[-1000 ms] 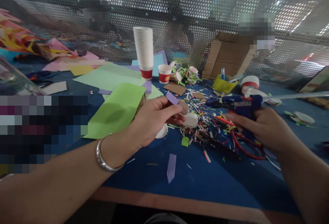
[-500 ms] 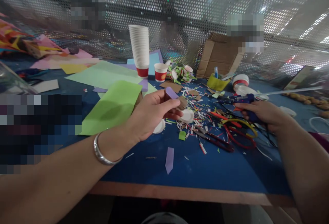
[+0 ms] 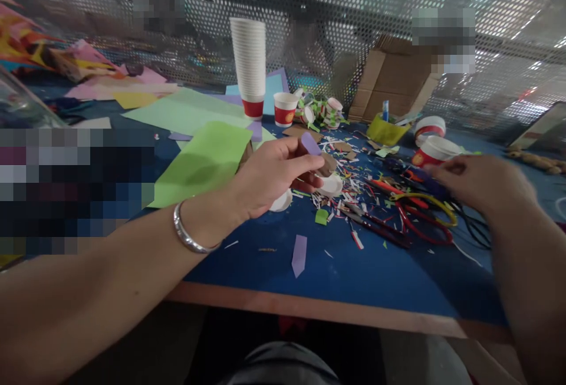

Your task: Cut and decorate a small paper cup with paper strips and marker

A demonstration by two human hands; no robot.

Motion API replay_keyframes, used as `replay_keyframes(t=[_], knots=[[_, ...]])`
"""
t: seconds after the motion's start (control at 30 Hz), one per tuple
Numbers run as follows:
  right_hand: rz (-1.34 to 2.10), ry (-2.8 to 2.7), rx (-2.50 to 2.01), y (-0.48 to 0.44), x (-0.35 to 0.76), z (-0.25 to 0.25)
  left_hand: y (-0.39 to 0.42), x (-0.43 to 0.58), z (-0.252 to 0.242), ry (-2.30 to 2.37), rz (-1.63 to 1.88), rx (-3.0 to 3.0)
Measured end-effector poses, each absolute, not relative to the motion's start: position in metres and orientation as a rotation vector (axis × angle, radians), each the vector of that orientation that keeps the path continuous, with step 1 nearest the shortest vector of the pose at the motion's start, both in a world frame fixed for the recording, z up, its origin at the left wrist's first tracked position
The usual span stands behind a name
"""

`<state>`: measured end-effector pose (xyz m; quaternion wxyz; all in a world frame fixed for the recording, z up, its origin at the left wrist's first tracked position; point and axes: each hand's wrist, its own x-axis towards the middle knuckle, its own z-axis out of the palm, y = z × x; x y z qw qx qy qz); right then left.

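Thumb and fingers of the left hand [image 3: 269, 175] pinch a purple paper strip [image 3: 310, 144] and a brown cardboard disc [image 3: 328, 165] at centre, just above a white paper disc [image 3: 332, 186]. To the right, the right hand [image 3: 490, 181] is blurred, fingertips at a dark-blue glue gun [image 3: 427, 181]; whether they close on it I cannot tell. Should the left pinch loosen, the strip could slide out of line with the cardboard, since only fingertips seem to bear on them. If the gun is hot, glue could smear onto the paper scraps [image 3: 349, 167] at its left, and the black cords [image 3: 473, 223] near the red scissor handle [image 3: 450, 236] could snag and drag it. A careless sweep could topple the right-hand paper cup [image 3: 435, 150] just beyond. As for writing, the far-centre paper cup [image 3: 286, 115] carries an orange-gold emblem on red, too small to read; no brand is legible
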<state>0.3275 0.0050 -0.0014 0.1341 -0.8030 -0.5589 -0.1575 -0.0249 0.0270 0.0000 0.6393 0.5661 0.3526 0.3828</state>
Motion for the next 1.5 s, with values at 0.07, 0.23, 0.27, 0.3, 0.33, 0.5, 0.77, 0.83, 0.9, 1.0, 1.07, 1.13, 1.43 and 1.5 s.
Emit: replay_keyframes(t=[0.07,0.23,0.27,0.3,0.33,0.5,0.77,0.83,0.9,1.0,1.07,1.13,1.43,1.5], knots=[[-0.434,-1.58,-2.246,-0.003,0.3,0.001,0.027,-0.025,-0.001,0.802,0.869,1.326],[0.049,-2.048,-1.799,-0.033,0.215,-0.004,0.028,-0.023,-0.002,0.812,0.873,1.342],[0.17,-2.149,-1.696,-0.039,0.201,-0.006,0.028,-0.022,-0.002,0.825,0.882,1.336],[0.331,-2.26,-1.512,-0.044,0.19,-0.007,0.028,-0.021,-0.002,0.838,0.893,1.331],[0.427,-2.348,-1.341,-0.048,0.18,-0.009,0.028,-0.021,-0.002,0.848,0.905,1.325],[0.545,-2.558,-1.194,-0.053,0.155,-0.012,0.03,-0.02,-0.005,0.854,0.928,1.3],[0.689,-2.523,-1.341,-0.049,0.142,-0.011,0.032,-0.019,-0.01,0.829,0.921,1.346],[0.716,-2.504,-1.338,-0.05,0.141,-0.011,0.033,-0.019,-0.011,0.822,0.92,1.356],[0.74,-2.482,-1.326,-0.051,0.14,-0.011,0.033,-0.019,-0.011,0.817,0.922,1.357],[0.768,-2.443,-1.285,-0.053,0.138,-0.012,0.032,-0.02,-0.011,0.81,0.936,1.339],[0.768,-2.437,-1.258,-0.054,0.137,-0.013,0.032,-0.02,-0.01,0.808,0.936,1.324],[0.734,-2.453,-1.219,-0.056,0.137,-0.015,0.031,-0.02,-0.009,0.808,0.927,1.311],[0.456,-2.551,-1.093,-0.067,0.136,-0.022,0.033,-0.022,-0.011,0.807,0.915,1.339],[0.423,-2.55,-1.058,-0.068,0.137,-0.021,0.032,-0.022,-0.011,0.802,0.927,1.333]])
